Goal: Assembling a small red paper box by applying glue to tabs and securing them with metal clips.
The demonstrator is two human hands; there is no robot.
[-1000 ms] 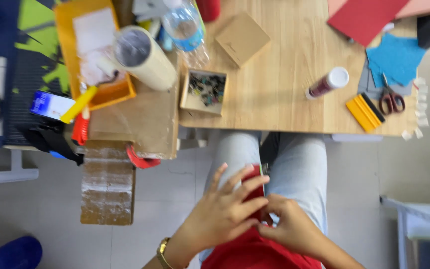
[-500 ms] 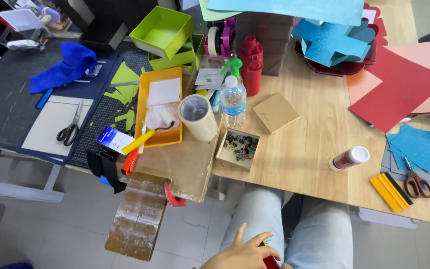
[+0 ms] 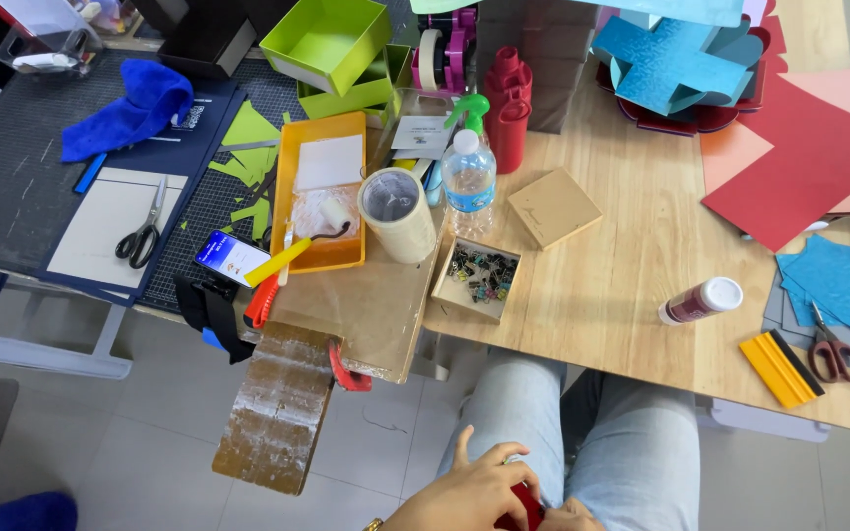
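Hands, left (image 3: 469, 492) and right (image 3: 573, 515), clasp red piece (image 3: 525, 503) below table edge (image 3: 582, 359)

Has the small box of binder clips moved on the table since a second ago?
No. The box of binder clips sits beside the water bottle and the brown square lid as before; only the camera tilted.

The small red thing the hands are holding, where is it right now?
In the head view the red object sits at the bottom edge, between the left hand and right hand, over the lap in light jeans, below the wooden table.
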